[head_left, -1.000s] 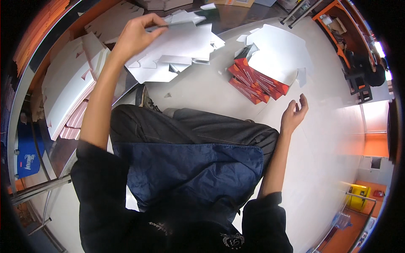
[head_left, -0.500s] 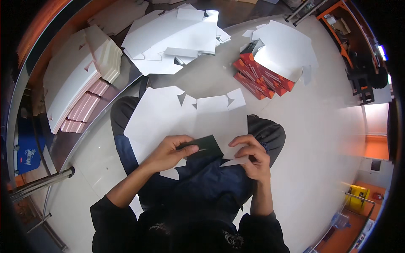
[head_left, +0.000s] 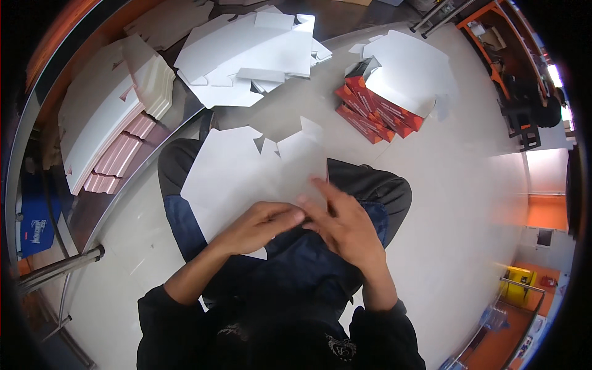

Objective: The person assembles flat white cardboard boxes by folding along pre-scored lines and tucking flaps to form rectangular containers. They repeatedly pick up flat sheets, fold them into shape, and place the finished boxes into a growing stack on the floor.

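Note:
A white cardboard box blank (head_left: 240, 176) lies across my lap, its right side panel (head_left: 305, 151) standing folded upward. The fingers of my left hand (head_left: 265, 225) are closed at the blank's near edge, by a flap mostly hidden under the hand. My right hand (head_left: 348, 234) reaches over the folded right side with its fingers spread and somewhat blurred. Its fingertips are close to the panel and to my left fingertips; whether they press on the card is hard to see.
Ahead on the floor sit flat white blanks (head_left: 246, 52). To the right of them, red-sided folded cartons (head_left: 376, 114) lie under another white blank (head_left: 407, 68). At left, stacked blanks (head_left: 105, 111) rest on a metal-edged surface. A metal leg (head_left: 61, 271) stands at lower left.
The blank's right part has folded up and inward. My right hand has moved left toward my left hand, its fingers now extended. The dark-green flap face is no longer visible.

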A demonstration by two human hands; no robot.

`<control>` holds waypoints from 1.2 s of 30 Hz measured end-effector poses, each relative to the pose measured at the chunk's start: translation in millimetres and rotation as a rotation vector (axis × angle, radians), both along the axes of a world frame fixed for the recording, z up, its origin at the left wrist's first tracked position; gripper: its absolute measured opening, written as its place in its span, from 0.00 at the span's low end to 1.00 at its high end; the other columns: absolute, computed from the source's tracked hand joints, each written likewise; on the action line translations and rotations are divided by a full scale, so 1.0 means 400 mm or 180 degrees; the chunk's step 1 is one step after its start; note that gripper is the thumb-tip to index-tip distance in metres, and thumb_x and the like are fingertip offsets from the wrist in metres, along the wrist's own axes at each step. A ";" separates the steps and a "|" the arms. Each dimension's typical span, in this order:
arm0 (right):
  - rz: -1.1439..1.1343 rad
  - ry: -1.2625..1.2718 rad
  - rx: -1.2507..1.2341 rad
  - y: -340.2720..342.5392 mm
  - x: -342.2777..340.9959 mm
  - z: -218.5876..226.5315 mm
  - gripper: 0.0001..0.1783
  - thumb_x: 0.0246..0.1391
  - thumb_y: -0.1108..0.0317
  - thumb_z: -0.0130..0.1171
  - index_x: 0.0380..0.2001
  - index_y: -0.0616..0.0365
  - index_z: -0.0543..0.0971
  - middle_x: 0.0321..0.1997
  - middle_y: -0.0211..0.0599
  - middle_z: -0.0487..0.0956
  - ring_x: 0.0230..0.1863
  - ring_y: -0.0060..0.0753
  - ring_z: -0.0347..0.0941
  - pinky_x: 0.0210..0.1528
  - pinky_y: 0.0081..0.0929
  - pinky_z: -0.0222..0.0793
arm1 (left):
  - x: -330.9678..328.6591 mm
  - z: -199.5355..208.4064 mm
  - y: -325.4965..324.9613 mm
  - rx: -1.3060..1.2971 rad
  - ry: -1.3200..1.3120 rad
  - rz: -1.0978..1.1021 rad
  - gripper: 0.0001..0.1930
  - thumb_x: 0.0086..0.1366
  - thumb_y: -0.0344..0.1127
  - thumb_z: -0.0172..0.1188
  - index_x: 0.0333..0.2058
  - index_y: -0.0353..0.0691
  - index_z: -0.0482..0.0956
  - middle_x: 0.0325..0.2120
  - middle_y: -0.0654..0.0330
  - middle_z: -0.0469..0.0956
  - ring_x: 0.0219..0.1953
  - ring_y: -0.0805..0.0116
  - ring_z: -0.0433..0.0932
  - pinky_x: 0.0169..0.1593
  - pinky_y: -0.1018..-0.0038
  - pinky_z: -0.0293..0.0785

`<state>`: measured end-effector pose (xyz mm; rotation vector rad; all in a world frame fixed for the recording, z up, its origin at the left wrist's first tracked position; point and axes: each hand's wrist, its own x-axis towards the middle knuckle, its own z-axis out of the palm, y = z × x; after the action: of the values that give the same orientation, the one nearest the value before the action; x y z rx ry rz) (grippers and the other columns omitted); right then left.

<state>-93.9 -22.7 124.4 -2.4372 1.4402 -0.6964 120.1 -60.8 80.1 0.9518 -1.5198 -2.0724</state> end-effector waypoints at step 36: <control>-0.0505 -0.0704 -0.1108 -0.003 0.016 0.020 0.30 0.59 0.54 0.56 0.60 0.58 0.69 0.67 0.72 0.55 0.64 0.76 0.56 0.61 0.60 0.56 | -0.106 0.151 0.008 -0.0766 0.1216 0.1416 0.08 0.66 0.30 0.60 0.38 0.29 0.79 0.30 0.63 0.81 0.33 0.81 0.77 0.35 0.81 0.72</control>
<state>-87.6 -24.0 132.4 -2.4015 1.5405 -1.3062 77.5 -57.6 140.6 0.6779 -1.1937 -1.6010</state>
